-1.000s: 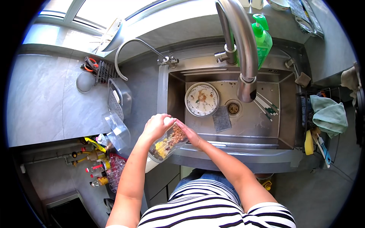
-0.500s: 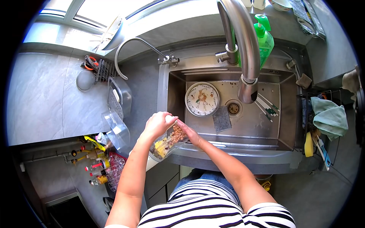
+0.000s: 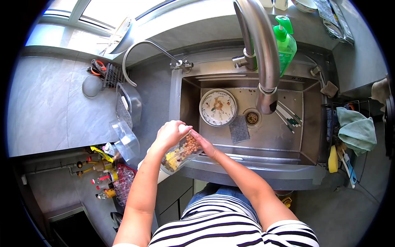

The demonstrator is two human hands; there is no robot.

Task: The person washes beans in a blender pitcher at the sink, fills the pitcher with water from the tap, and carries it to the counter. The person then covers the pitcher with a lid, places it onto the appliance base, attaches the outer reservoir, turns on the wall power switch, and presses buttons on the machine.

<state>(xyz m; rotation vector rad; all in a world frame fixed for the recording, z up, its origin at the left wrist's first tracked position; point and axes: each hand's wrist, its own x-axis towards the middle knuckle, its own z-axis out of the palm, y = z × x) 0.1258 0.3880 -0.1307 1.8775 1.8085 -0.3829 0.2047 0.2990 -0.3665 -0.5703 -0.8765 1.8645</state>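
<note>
A clear container with tan beans, yellow pieces and dark bits inside is held tilted at the sink's front left corner. My left hand grips its top end, the fingers curled round a white part there. Against its upper right side presses my right hand, fingers together. Part of the container is hidden behind my left hand and forearm.
The sink holds a floral bowl, a grey cloth and several chopsticks. A tall faucet arches over it, beside a green soap bottle. Clear plastic overhangs the left counter's edge.
</note>
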